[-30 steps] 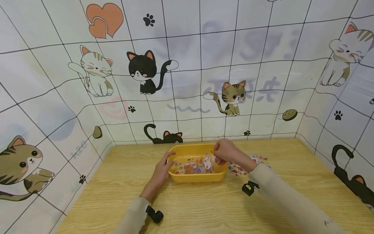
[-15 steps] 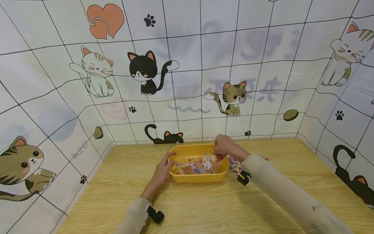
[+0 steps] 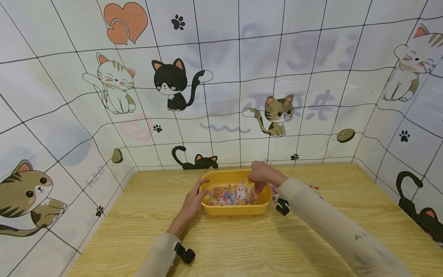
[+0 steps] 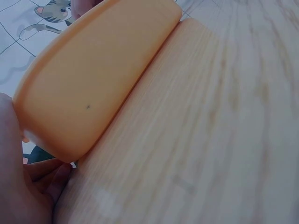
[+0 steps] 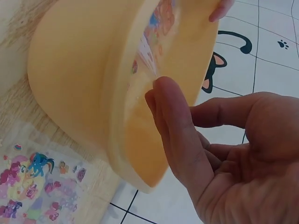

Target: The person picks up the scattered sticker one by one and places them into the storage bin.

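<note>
A yellow plastic tub (image 3: 235, 210) stands on the wooden table near the back wall. Its left end is gripped by my left hand (image 3: 192, 198). In the left wrist view, the fingers (image 4: 46, 179) curl at the tub's lower corner. My right hand (image 3: 265, 174) reaches over the right end, fingertips down inside. Clear stickers (image 3: 241, 192) with cartoon bears and a white animal lie in the tub. The right wrist view shows thumb and index finger meeting at the edge of a clear sticker sheet (image 5: 147, 53), seemingly pinching it; the exact contact is partly hidden.
Right of the tub, partly behind my right forearm, a clear sheet of colourful pony stickers (image 5: 39, 175) lies flat on the table (image 3: 221, 246). Cat-printed wall sheeting (image 3: 225, 96) encloses the back and both sides.
My right hand has shifted slightly left and lower into the tub, its forearm swinging left. The stickers inside have moved a little left. My left hand keeps its grip.
</note>
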Motion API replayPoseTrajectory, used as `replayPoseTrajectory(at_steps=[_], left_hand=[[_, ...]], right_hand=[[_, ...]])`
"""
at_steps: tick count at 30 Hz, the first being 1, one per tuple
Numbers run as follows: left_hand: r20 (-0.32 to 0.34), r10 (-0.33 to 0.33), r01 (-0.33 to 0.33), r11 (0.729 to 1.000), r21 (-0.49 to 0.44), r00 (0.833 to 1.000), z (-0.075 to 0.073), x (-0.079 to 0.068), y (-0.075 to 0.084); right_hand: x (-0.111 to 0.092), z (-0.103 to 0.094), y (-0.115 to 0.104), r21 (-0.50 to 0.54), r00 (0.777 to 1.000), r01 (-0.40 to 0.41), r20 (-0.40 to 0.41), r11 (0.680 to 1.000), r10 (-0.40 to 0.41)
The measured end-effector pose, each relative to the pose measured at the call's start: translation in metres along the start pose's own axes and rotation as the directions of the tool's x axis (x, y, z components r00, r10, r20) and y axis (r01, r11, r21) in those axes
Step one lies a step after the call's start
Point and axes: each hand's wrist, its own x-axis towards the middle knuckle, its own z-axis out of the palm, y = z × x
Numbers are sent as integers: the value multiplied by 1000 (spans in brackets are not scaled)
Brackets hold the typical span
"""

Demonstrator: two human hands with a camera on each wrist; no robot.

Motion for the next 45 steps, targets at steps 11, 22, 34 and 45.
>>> replayPoseTrajectory(at_steps=[11, 22, 34, 45], left_hand=[[0, -2, 2, 1000, -21, 1000, -1, 0, 2], [8, 2, -2, 1000, -27, 1000, -1, 0, 0], [14, -12, 12, 999, -36, 1000, -1, 0, -1], [16, -8, 8, 1000, -26, 1000, -1, -1, 0]], right_hand=[[16, 5, -3, -141, 995, -104, -4, 985, 104], [25, 16, 2, -242, 994, -105, -26, 964, 102], [28, 26, 6, -331, 994, -114, -36, 937, 108], [8, 8, 5, -198, 1000, -7, -13, 980, 4]])
